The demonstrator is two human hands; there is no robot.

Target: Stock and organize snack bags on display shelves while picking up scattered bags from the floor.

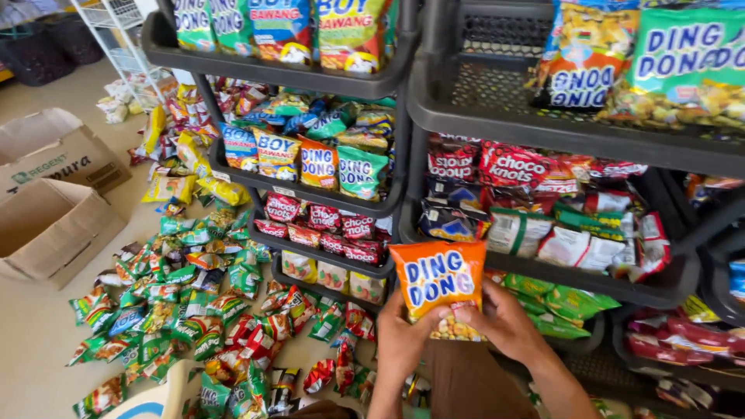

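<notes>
Underfoot, a pale beige floor [35,334] carries a wide scatter of small green, red and yellow snack packets [186,310], spread from the near left toward the far left. Two open brown cardboard boxes [46,225] sit at the left, beside that scatter. A white wire rack [116,23] stands in the far left corner.

Two dark grey plastic tiered shelf racks [481,116] fill the middle and right, loaded with bagged snacks: green and orange packets on the upper tiers, red packets [318,233] on a lower tier of the left rack, red and white packets on the middle tier of the right rack.

Near centre, an orange rectangular foil snack packet with blue lettering [438,287] is held in front of the racks. Its long axis is roughly upright, top edge toward the shelves, printed face toward the camera, tilted slightly.

The left hand [400,337] is closed on the packet's lower left corner, thumb on the front. The right hand [504,322] is closed on the lower right edge, fingers wrapped around it.
</notes>
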